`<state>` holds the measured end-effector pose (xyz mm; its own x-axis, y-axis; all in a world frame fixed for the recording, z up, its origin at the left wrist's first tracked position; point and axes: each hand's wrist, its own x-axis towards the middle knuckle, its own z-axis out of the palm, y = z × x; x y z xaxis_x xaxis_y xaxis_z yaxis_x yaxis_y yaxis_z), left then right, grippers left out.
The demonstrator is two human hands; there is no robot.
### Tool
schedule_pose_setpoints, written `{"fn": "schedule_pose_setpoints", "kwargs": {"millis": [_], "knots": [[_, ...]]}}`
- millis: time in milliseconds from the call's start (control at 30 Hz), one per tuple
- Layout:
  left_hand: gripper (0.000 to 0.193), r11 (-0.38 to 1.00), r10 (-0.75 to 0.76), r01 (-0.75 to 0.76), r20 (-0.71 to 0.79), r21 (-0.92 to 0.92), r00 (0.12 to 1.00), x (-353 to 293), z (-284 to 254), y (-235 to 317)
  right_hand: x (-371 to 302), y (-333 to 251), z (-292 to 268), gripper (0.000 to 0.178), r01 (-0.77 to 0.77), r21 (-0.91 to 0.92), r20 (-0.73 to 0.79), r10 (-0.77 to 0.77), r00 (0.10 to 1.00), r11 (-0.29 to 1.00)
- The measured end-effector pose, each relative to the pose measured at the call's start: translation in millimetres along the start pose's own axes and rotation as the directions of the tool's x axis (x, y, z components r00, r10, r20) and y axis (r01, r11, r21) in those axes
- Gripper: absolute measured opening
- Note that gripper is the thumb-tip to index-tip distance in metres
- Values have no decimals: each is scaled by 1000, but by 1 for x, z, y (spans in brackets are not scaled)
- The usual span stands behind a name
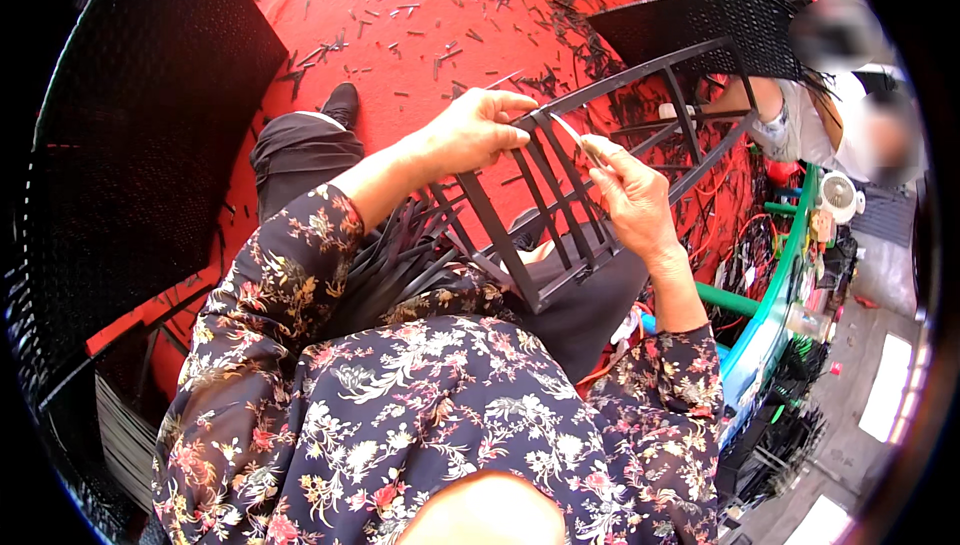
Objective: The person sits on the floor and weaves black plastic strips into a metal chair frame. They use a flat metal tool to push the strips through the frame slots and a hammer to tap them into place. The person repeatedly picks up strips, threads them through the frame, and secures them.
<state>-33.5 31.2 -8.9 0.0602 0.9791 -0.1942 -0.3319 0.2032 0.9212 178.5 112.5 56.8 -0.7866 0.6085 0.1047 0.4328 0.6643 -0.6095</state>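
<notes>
A black metal frame (487, 217) with several bars rests tilted across my lap. At its upper corner my left hand (478, 131) is closed, thumb and fingers pinching the bar. A narrow flat strip (568, 128), shiny where light hits it, curves from that corner to my right hand (632, 195), whose fingers are pinched on its other end. Both hands are near the top bar, a short way apart. My left fingertips partly hide the corner, so whether they also press on the strip does not show. A bundle of loose black strips (392, 263) lies on my lap.
A large black woven panel (150, 125) stands at the left. Cut black scraps litter the red floor covering (385, 75). At the right are another person (800, 125), a second woven panel (690, 30), a green rail (790, 245) and a white fan (838, 195).
</notes>
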Motion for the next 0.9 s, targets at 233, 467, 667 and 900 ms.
{"fn": "schedule_pose_setpoints", "kwargs": {"millis": [233, 467, 667, 900], "knots": [[41, 999, 35, -32, -107, 37, 994, 9, 25, -19, -60, -11, -7, 43, -345, 502, -145, 470, 871, 793], [39, 997, 72, -73, -85, -9, 994, 14, 18, -39, -144, 20, 47, 62, -383, 748, -214, 742, 635, 542], [41, 990, 71, -62, -68, 123, 995, 5, 7, -42, -90, 37, 54, 32, -244, 787, -336, 725, 601, 567], [39, 988, 105, -130, -244, -88, 964, -50, 10, -45, -72, 17, 61, 36, -376, 550, -368, 621, 692, 745]]}}
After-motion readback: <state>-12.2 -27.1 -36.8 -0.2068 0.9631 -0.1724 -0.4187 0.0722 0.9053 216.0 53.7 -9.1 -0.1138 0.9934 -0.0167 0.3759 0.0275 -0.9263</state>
